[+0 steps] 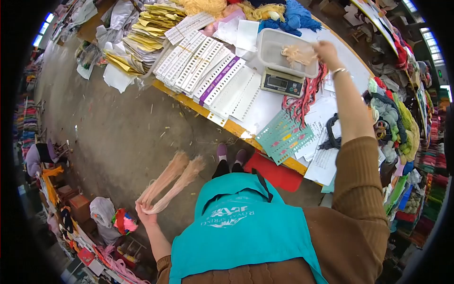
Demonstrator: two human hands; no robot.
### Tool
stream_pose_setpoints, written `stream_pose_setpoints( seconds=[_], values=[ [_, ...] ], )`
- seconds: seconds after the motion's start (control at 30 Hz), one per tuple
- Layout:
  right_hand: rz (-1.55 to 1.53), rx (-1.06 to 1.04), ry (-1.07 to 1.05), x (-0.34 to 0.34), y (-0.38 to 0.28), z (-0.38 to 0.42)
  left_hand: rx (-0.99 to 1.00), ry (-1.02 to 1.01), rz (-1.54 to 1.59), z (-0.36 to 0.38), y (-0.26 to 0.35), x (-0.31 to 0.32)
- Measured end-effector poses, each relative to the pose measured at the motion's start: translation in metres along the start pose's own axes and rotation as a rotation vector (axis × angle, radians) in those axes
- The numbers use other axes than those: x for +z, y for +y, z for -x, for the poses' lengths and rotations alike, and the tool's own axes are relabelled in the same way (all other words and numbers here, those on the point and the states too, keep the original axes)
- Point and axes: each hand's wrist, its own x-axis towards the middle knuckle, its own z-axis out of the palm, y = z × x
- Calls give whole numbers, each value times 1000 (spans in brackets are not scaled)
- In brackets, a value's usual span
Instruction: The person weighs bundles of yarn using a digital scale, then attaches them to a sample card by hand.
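Note:
My left hand (pixel 146 210) is closed around one end of a looped skein of pale peach yarn (pixel 165 182), which hangs out over the floor in two strands. My right hand (pixel 326 53) is at the right rim of a clear plastic tub (pixel 267 43), its fingers closed on a small bundle of peach yarn (pixel 297 55). Part of that bundle lies inside the tub, and its end at my fingers is blurred. Under the tub is a digital scale (pixel 283 84) with a dark display. Red and pink yarn (pixel 302 106) trails beside the scale.
On the yellow-edged table (pixel 236 130) lie rows of punched white cards (pixel 189 61), green cards (pixel 281 137), and dark yarn (pixel 332 132). Yellow paper envelopes (pixel 151 31) and blue yarn (pixel 300 19) are piled farther back. A red mat (pixel 274 173) lies beside my feet.

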Motion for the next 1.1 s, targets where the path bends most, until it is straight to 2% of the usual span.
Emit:
stream_pose_setpoints(
  seconds=[0.07, 0.13, 0.23, 0.3, 0.4, 0.47, 0.5, 0.7, 0.93, 1.1],
  values=[
    [406, -217, 136, 44, 68, -3, -97, -119, 34, 4, -12, 25],
    [475, -148, 202, 68, 61, 49, -147, -253, 48, 7, -24, 48],
    [509, -208, 201, 89, 65, 90, -212, -396, 42, 11, -37, 75],
    [460, -264, 286, 94, 62, 118, -255, -494, 30, 13, -43, 92],
    [392, -254, 378, 92, 65, 141, -227, -364, 11, 16, -54, 108],
    [329, -269, 467, 90, 69, 147, -232, -373, -5, 18, -56, 119],
    [322, -171, 414, 87, 71, 148, -235, -377, -13, 19, -57, 123],
    [414, -288, 484, 78, 75, 148, -303, -621, 76, 21, -62, 139],
    [556, -418, 495, 80, 70, 133, -304, -674, 46, 35, -55, 159],
    [597, -400, 446, 86, 69, 124, -299, -711, 54, 21, -52, 146]
  ],
)
